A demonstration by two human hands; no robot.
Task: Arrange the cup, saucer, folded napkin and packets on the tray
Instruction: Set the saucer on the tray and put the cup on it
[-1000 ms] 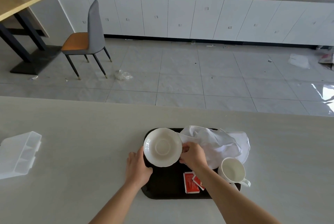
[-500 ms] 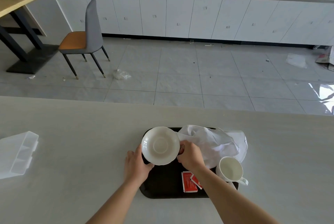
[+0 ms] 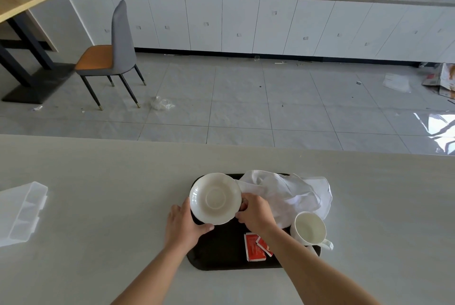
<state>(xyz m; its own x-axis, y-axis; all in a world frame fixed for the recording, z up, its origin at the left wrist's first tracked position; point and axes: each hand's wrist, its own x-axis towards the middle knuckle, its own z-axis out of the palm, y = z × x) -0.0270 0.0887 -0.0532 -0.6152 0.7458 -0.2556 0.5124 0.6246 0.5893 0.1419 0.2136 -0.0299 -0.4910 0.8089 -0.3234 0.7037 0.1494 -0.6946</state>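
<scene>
A dark tray (image 3: 221, 253) lies on the pale counter in front of me. Over its far left corner I hold a white saucer (image 3: 215, 198) with both hands: my left hand (image 3: 183, 226) grips its near left rim, my right hand (image 3: 256, 213) its right rim. A crumpled white napkin (image 3: 288, 194) covers the tray's far right part. The white cup (image 3: 309, 229) stands upright at the tray's right edge, handle pointing right. Red packets (image 3: 254, 246) lie on the tray beneath my right wrist, partly hidden by it.
A clear plastic container (image 3: 21, 213) sits on the counter at the far left. Beyond the counter's far edge are a tiled floor, a grey and orange chair (image 3: 110, 56) and white cabinets.
The saucer and both hands have hardly shifted on the tray; the camera has tilted slightly. My left thumb now reaches further under the saucer's near rim.
</scene>
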